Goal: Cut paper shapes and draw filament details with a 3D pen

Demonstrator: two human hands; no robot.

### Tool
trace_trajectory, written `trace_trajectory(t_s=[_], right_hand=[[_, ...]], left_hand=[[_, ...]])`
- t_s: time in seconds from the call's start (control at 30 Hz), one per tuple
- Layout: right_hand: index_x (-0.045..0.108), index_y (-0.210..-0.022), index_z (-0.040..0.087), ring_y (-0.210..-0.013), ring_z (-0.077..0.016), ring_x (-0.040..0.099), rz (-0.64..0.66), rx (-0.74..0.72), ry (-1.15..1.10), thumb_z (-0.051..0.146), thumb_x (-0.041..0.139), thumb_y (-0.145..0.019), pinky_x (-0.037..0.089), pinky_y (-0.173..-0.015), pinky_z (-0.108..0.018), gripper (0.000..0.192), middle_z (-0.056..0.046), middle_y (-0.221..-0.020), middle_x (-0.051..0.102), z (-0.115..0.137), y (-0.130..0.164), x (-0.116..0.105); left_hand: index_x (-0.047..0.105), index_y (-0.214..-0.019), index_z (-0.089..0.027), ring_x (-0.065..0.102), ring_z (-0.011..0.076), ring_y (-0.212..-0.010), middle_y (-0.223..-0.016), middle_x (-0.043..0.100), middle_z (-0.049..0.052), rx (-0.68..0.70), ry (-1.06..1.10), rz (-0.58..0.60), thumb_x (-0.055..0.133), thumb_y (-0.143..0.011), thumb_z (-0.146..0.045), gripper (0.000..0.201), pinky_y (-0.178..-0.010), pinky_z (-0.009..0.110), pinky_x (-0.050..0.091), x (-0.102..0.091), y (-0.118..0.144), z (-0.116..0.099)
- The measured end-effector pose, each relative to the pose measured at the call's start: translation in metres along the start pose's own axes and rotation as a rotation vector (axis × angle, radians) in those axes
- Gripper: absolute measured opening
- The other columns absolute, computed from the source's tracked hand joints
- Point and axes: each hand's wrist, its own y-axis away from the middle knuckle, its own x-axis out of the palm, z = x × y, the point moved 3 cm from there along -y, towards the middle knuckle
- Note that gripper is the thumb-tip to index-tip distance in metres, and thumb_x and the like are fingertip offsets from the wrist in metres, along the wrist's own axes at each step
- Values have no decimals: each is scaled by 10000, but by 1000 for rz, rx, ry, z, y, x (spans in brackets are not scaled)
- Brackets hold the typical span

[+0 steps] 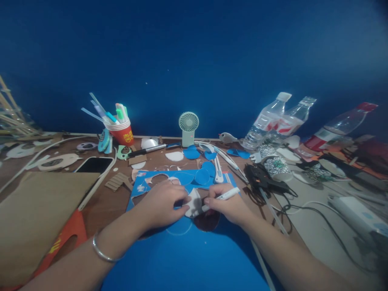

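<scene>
While the left hand (162,202) presses its fingers together on a small white cut-out piece (193,202), the right hand (230,206) holds a white pen (222,197) clamped between thumb and fingers, its tip touching that piece. The piece lies at the lower middle of the frame, on a blue sheet (188,258) spread over the wooden table (106,202). Behind the hands, blue round cut-outs (201,176) lie just beside a white utility knife (218,171). Farther back stands a small mint fan (188,128), at upper left a red cup (123,131) full of pens, and at right several plastic bottles (266,119).
</scene>
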Motion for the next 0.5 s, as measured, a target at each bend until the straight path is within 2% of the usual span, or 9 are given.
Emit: trace_trajectory(t_s=[0.2, 0.37, 0.5], right_hand=[[423, -485, 182, -441, -125, 559, -17, -2, 18, 196, 577, -653, 358, -409, -182, 229, 39, -425, 534, 0, -1, 0], [408, -454, 183, -378, -94, 464, -111, 27, -20, 158, 544, -617, 302, -371, -178, 214, 61, -374, 463, -1, -3, -3], [406, -440, 186, -378, -97, 462, -211, 32, -73, 150, 541, -593, 324, -368, -184, 207, 71, -368, 425, 0, -3, -6]], left_hand=[[622, -785, -206, 544, 177, -756, -750, 640, 7, 2, -12, 8, 521, -794, -277, 124, -692, 313, 369, -1, 0, -1], [615, -771, -195, 537, 176, -762, -763, 639, 11, 9, 12, 3, 522, -793, -263, 117, -690, 312, 377, -2, 0, -2], [624, -801, -199, 539, 180, -781, -781, 637, 15, 6, 16, 14, 513, -802, -271, 131, -708, 322, 379, 0, 0, 0]])
